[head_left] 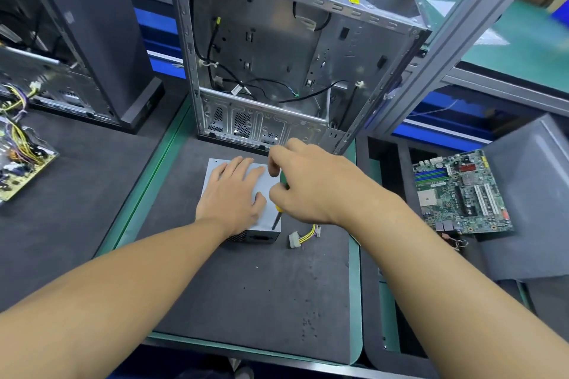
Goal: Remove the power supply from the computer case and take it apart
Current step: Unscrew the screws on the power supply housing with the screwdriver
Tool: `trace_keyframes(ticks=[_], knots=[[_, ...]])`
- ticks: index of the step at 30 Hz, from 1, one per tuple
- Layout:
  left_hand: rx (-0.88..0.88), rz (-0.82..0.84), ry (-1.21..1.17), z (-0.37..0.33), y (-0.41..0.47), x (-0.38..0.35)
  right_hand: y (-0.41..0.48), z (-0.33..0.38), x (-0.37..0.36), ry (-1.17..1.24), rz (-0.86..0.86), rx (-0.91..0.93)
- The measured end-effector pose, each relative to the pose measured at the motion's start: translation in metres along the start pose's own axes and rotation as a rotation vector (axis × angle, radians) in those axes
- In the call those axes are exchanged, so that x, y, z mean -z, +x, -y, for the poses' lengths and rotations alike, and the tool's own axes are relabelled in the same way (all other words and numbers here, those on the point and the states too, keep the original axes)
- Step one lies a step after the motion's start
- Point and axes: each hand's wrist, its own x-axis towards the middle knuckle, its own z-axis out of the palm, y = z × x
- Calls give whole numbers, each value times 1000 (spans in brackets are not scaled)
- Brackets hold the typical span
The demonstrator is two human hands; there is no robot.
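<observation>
The grey metal power supply [268, 187] lies on the dark mat in front of the open, gutted computer case [277, 49]. My left hand [232, 194] rests flat on its top, fingers spread. My right hand [311, 184] grips a green and yellow screwdriver [278, 209], held nearly upright. Its tip sits at the near right corner of the power supply's top. A bundle of yellow and black wires with a white connector [295, 238] trails out on the mat to the right of the unit.
A green motherboard [462, 191] lies on a grey tray at the right. At the left edge sit a bare circuit board with yellow wires [18, 160] and another dark case [80, 34]. An aluminium frame post [431, 49] slants beside the case.
</observation>
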Motion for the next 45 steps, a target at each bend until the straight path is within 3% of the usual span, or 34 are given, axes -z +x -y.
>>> trace_keyframes(ticks=[5,11,17,23,28,31,34,40,45], knots=[[20,-18,-18,1,1,-4,2,0,-6,-89,-96,-40],[-1,-24,-33,1,0,-1,-4,-3,0,9,36,-10],[15,-33,-20,1,0,-5,-5,-2,-7,-82,-102,-70],[6,9,-31,2,-1,-3,-9,-2,-1,51,14,-53],[-231,9,-109,7,-5,3,-3,-2,-7,-49,-90,-94],[-323,-38,-157,8,-9,4,-3,-6,-4,32,-31,-69],[-298,-47,-206,9,-7,0,-4,-4,-2,31,8,-57],[-260,-29,-235,12,-3,-4,1,0,-5,-88,-116,-88],[-249,-43,-294,12,-2,-4,0,3,0,12,-22,-64]])
